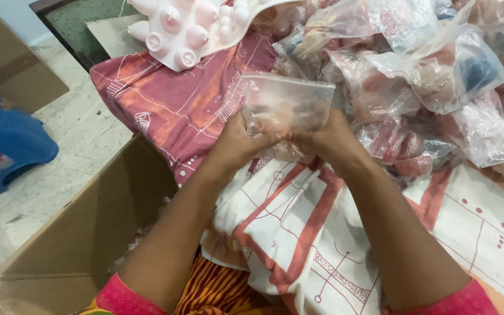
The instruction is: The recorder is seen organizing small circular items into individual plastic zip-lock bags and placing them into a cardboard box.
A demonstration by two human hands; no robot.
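Plastic bag (pixel 287 105), small and clear, sits held up between both hands at centre of the head view, above a patterned red-and-white cloth (pixel 298 233). Left hand (pixel 241 140) grips its lower left edge, fingers curled tight on the plastic; right hand (pixel 326 137) grips the lower right edge the same way, thumbs nearly meeting under the bag. Contents look pinkish, too blurred to tell what. Just behind and right: a heap of similar filled clear bags (pixel 433 81) piled on the cloth, some touching the held bag's right side. Top left of the heap, a white plastic moulded tray (pixel 188 29) with round bumps lies on the cloth. Lower left, an open cardboard box (pixel 88 233) stands beside the person's left forearm. Far left, a blue plastic stool (pixel 4 146) on the tiled floor (pixel 71 134), well apart.
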